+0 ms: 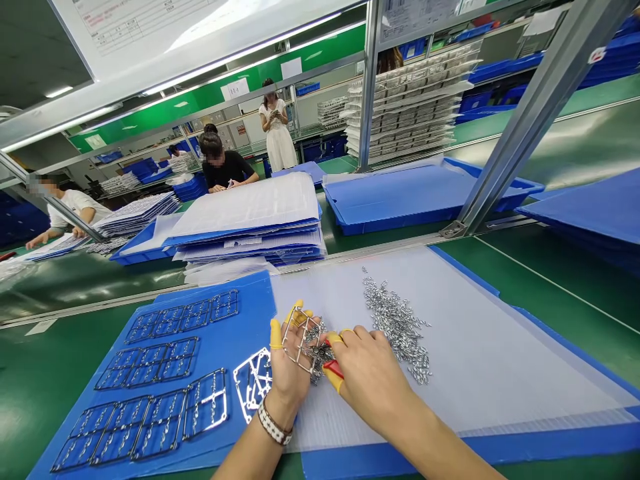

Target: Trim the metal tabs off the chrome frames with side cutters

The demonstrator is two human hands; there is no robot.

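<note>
My left hand (289, 373), palm up with yellow finger covers, holds a small rectangular metal frame (301, 339) with crossbars, tilted upright. Closed around a small tool with two red grips (334, 368), my right hand (373, 370) works at the frame's right edge; the tool's tip is hard to make out. Behind the frame lies a small pile of metal pieces (317, 353), partly hidden by my hands. A larger heap of small twisted metal pieces (397, 323) spreads on the white translucent sheet (480, 353). Beside my left wrist rests a shiny metal frame (253, 383).
Rows of dark frames with small pieces in them (160, 360) lie on the blue sheet (215, 347) at left. Beyond the bench edge are stacked sheets (250, 213) and a blue tray (400, 197). A metal post (540, 127) slants at right. Several people are in the background.
</note>
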